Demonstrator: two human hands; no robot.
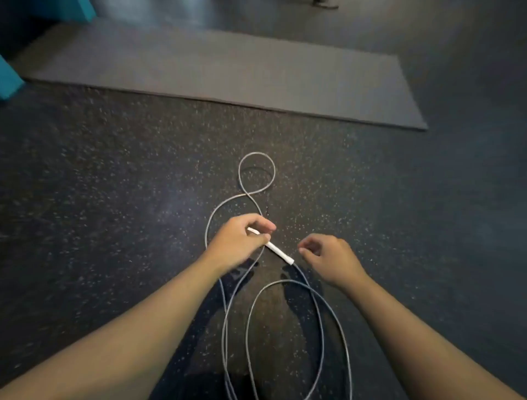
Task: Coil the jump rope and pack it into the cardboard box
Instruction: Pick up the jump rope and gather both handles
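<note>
A thin grey jump rope (250,319) hangs in long loops below my hands and trails onto the speckled floor, where a small loop (257,171) lies ahead of me. My left hand (242,239) is shut on the rope's white handle (279,252), which sticks out toward the lower right, and on strands of the rope. My right hand (328,257) hovers just right of the handle's tip with fingers loosely curled and nothing in them. No cardboard box is in view.
A grey exercise mat (228,71) lies flat across the floor ahead. Teal blocks (8,77) stand at the far left edge. Someone's shoe (325,3) shows at the top. Dark speckled rubber floor (99,171) surrounds me.
</note>
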